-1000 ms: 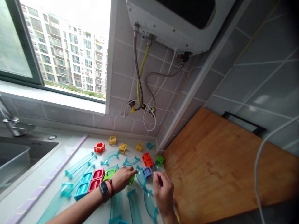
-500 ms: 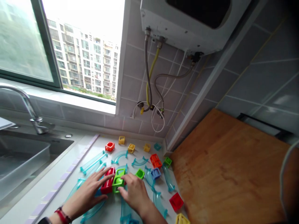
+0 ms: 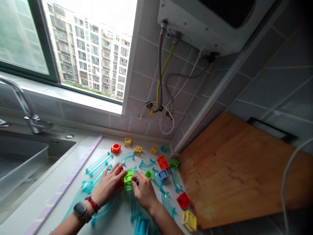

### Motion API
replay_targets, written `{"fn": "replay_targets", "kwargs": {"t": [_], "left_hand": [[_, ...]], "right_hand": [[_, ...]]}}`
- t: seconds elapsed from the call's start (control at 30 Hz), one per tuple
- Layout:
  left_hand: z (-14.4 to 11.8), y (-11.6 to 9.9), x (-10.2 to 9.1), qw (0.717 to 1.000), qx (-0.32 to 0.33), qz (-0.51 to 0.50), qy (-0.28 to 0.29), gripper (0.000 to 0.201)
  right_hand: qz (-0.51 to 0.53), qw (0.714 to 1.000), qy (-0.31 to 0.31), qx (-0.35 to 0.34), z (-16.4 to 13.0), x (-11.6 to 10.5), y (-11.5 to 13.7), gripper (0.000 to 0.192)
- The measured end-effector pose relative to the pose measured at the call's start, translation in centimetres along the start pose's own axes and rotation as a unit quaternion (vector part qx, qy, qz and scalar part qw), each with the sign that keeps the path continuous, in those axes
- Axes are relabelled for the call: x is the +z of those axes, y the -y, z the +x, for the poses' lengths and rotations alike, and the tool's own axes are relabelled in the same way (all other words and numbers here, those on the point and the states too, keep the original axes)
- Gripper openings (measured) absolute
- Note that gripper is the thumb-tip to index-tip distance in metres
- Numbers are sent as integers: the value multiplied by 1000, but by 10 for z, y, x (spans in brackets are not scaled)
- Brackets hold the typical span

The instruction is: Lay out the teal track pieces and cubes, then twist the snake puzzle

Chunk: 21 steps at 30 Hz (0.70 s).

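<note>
**Inspector A:** Start with the left hand. What has its grip got?

**Inspector B:** Fingers half spread, palm down, laid over a red frame piece that sits just left of the green frame piece. The fingertips reach the green piece's left edge. It rests on the red piece more than it closes round it. A watch and a red band sit on that wrist.

**Inspector A:** And the right hand?

**Inspector B:** Its grip is nearly closed: thumb and forefinger pinch the right side of the green frame piece. The other fingers are curled, touching nothing that I can make out.

**Inspector A:** Where does the green piece lie?

**Inspector B:** On the white worktop, between the two hands, tilted slightly. I cannot tell whether it is joined to the red piece.

**Inspector A:** Surroundings, taken from the green piece?

**Inspector B:** Just right of it, a small green cube and a blue cube. Beyond it, an orange frame and a row of yellow cubes. Clear teal track pieces lie to its left and nearer the person. Well to the right, a wooden board; well to the left, a sink.
</note>
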<state>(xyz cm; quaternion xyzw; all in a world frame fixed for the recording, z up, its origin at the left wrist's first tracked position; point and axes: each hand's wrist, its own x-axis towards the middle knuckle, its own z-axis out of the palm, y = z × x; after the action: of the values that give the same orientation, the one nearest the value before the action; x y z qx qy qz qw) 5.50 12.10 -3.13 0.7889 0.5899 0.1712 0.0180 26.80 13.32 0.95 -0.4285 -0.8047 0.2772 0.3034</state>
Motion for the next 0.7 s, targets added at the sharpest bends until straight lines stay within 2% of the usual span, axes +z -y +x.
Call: {"fn": "replay_targets", "kwargs": {"t": [0.17, 0.3, 0.37, 0.43, 0.5, 0.6, 0.7], "left_hand": [[4, -1, 0, 999, 28, -41, -17, 45], [13, -2, -11, 993, 42, -90, -58, 33], [14, 1, -23, 988, 43, -119, -86, 32], [11, 8, -38, 986, 27, -129, -97, 35], [3, 24, -51, 990, -8, -111, -89, 42], [-11, 61, -67, 992, -91, -43, -69, 52], [-14, 106, -75, 988, -142, 13, -56, 53]], "right_hand": [[89, 991, -79, 55, -9, 3, 1, 13], [148, 969, -146, 134, -14, 11, -1, 27], [155, 960, -172, 158, -16, 1, -6, 33], [141, 956, -193, 169, -20, -25, -18, 38], [104, 956, -214, 174, -26, -62, -37, 40], [6, 950, -248, 192, -39, -119, -77, 36], [-75, 942, -245, 217, -47, -155, -120, 31]]}}
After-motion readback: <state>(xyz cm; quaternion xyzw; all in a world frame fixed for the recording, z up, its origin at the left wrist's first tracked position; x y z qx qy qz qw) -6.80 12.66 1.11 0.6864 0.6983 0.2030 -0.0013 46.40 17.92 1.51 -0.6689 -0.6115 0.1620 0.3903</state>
